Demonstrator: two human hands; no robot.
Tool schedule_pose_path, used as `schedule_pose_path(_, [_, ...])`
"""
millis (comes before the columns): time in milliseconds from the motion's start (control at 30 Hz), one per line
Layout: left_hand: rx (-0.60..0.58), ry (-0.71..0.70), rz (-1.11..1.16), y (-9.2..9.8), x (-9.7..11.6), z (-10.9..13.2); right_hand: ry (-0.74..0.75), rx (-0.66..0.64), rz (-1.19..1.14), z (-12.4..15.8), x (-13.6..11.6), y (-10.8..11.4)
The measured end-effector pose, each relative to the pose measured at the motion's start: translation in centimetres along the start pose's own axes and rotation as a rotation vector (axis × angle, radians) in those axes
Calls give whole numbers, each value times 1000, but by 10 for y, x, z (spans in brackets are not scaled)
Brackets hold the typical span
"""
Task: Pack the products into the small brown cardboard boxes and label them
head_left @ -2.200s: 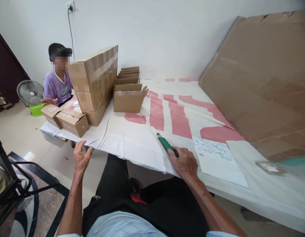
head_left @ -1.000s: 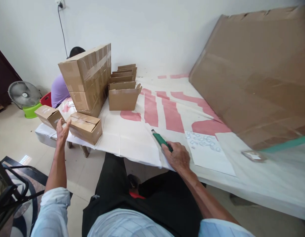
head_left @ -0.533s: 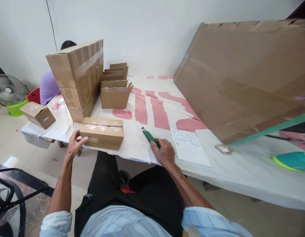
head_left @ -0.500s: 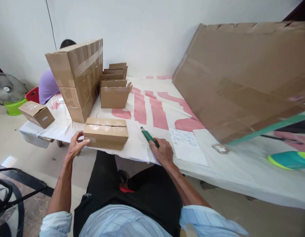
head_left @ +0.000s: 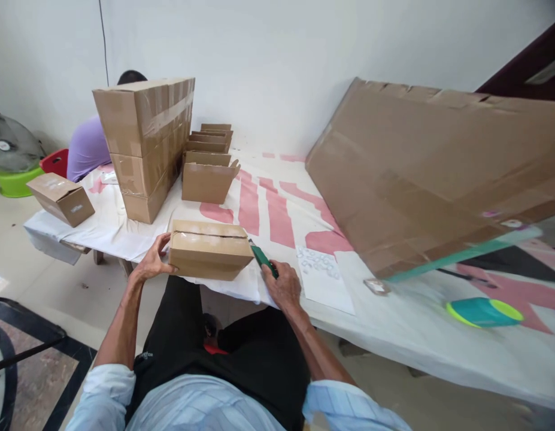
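A small cardboard box (head_left: 209,254) with taped top flaps lies at the table's front edge. My left hand (head_left: 154,260) grips its left end, with the thumb at the front and the fingers behind. In my right hand (head_left: 282,284) is a green box cutter (head_left: 262,259), held with its tip pointing away from me and to the left. That tip is close to the box's right end; whether it touches, I cannot tell. A white sheet with small clear round stickers (head_left: 324,272) lies to the right of my right hand.
Taped boxes (head_left: 145,137) are stacked at the back left, beside a row of open boxes (head_left: 208,179). Another box (head_left: 61,199) sits far left, near a person in purple (head_left: 86,146). A large cardboard-covered panel (head_left: 430,179) and a teal-green object (head_left: 484,312) occupy the right.
The box has shifted right along the table with my left hand. The box cutter's tip is now much nearer the box's right end. My view has turned slightly.
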State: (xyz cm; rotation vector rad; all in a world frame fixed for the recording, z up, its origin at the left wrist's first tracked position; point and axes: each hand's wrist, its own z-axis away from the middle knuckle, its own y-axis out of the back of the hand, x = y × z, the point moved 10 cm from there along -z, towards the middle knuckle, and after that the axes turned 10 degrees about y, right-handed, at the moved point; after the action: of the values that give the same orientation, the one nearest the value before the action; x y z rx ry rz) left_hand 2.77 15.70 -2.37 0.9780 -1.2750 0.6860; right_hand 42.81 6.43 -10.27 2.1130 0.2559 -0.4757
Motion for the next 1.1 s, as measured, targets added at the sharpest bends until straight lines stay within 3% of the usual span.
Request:
schedule_pose_path(200, [161, -139, -39, -21, 17, 15, 2, 0, 8, 3, 2, 1])
schedule_pose_path(367, [216, -223, -98, -34, 35, 25, 8, 17, 8, 5, 2, 3])
schedule_pose_path(700, [312, -304, -204, -40, 56, 40, 16, 25, -10, 5, -2, 6])
schedule_pose_path(800, [328, -322, -216, -36, 61, 44, 40, 71, -19, -3, -13, 19])
schedule_pose_path(933, [365, -357, -246, -34, 72, 48, 122, 224, -88, -26, -63, 72])
schedule_pose_path(1000, [381, -362, -275, -36, 78, 48, 233, 266, -148, -41, -112, 107])
schedule_pose_path(1100, [404, -359, -318, -44, 86, 47, 540, 188, -219, -57, -209, 148])
